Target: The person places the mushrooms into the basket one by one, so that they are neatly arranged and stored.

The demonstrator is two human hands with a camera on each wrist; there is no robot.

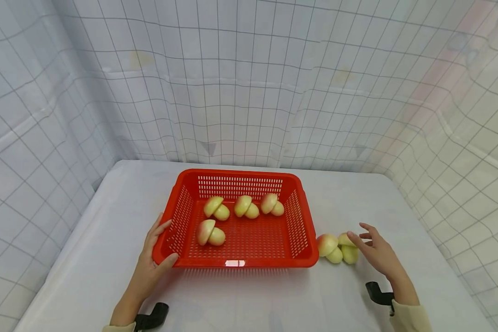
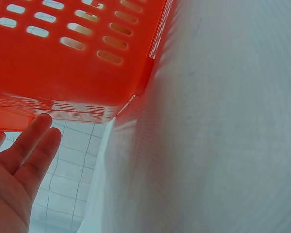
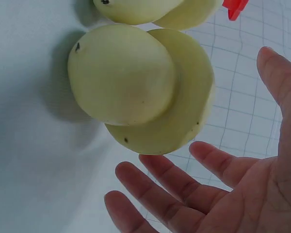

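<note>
Cream sleeve (image 1: pixel 411 318) nearest me, the person's right hand (image 1: pixel 377 253) is just right of the red basket (image 1: pixel 274 263), fingers loosely parted, holding nothing, beside two yellowish mushrooms (image 1: pixel 326 244). At the basket's near left corner, the left hand (image 1: pixel 149 266) touches the rim, fingers nearly straight, thumb spread. Four more mushrooms (image 1: pixel 206 233) lie inside the basket.

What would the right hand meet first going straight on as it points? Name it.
Likely the nearer yellowish mushroom of the two outside the red basket, though the right hand might pass over it; depth is unclear.
</note>
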